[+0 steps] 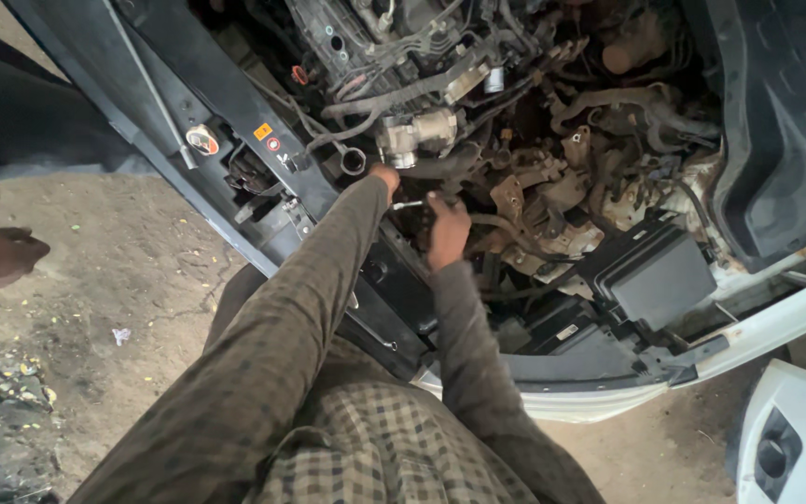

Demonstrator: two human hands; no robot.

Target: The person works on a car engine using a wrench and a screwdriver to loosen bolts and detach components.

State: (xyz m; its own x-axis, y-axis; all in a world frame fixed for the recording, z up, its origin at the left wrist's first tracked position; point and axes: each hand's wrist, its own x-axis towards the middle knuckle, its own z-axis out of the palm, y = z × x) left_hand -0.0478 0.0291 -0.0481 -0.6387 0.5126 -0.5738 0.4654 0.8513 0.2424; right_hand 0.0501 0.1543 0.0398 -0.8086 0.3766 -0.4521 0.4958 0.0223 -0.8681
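Gripping small metal tool (409,204), right hand (447,227) fingers

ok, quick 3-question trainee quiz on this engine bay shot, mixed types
1. True or false: both of the person's hands are inside the engine bay.
2. What lies on the front panel just beyond the left hand? A) ring spanner B) hammer C) funnel
3. Which hand is nearer the black box?

Key: 1 true. 2 A, the ring spanner. 3 the right hand; a small metal tool shows between the two hands, grip unclear.
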